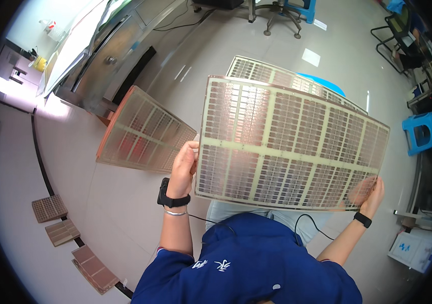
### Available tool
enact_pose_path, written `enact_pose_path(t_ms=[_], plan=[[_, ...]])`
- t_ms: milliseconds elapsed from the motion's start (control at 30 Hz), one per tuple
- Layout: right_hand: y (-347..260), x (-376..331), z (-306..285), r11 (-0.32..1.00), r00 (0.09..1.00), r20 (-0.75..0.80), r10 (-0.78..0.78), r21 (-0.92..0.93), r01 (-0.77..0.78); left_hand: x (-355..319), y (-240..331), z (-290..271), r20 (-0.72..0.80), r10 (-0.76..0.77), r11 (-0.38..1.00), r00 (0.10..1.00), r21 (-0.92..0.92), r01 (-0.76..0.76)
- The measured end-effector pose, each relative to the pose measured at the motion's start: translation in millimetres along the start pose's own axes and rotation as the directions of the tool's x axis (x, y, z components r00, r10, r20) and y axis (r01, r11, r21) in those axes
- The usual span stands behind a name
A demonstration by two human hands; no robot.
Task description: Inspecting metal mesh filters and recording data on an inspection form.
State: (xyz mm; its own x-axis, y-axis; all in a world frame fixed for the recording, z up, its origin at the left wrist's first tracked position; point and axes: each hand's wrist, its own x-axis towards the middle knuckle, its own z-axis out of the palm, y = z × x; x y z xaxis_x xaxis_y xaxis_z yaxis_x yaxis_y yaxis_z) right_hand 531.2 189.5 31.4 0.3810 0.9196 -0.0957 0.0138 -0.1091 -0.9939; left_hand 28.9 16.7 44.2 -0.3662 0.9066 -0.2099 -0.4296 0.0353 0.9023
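Note:
Upright in front of me is a large translucent circuit board panel (264,150), with pale yellow-green strips between rows of small repeated patterns. My left hand (182,169) is closed on its left edge, the fingertips partly hidden. At the lower right corner, my right hand (373,196) grips the same panel, its fingers showing dimly through the sheet. Just behind the held panel, a second similar panel (256,68) shows its upper part above a blue stool (322,82). To the left of my left hand, a stack of similar panels (145,133) stands tilted on the floor.
A metal cabinet (109,61) stands at the upper left. Several small brown boards (94,268) lean along the left wall. Another blue stool (420,133) and a white box (414,251) are at the right. A wheeled chair base (280,12) stands at the far end.

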Motion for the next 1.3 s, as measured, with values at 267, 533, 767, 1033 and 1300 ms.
enact_pose_path(t_ms=[267,533,767,1033,1300], plan=[[-11.2,-0.4,-1.8,0.992,0.999,0.044,0.004,0.126,-0.01,1.7,16.9,3.6,0.11,0.097,0.973,0.989,0.199,-0.118],[-23.7,28.8,-36.1,0.916,0.943,0.173,-0.285,0.338,0.215,-7.8,38.0,9.4,0.079,0.491,0.791,0.867,0.376,-0.483],[-32.0,32.5,21.3,0.549,0.862,0.276,-0.425,0.836,0.003,7.6,40.9,24.3,0.209,0.647,0.53,0.733,0.567,-0.63],[-30.3,4.4,50.2,0.538,0.857,0.436,-0.275,0.809,-0.239,12.8,17.3,14.0,0.068,0.553,0.668,0.83,0.559,-0.491],[-49.8,-39.5,41.9,0.767,0.927,0.375,-0.011,0.598,-0.233,13.0,27.7,41.2,-0.146,0.309,0.949,0.94,0.117,-0.294]])
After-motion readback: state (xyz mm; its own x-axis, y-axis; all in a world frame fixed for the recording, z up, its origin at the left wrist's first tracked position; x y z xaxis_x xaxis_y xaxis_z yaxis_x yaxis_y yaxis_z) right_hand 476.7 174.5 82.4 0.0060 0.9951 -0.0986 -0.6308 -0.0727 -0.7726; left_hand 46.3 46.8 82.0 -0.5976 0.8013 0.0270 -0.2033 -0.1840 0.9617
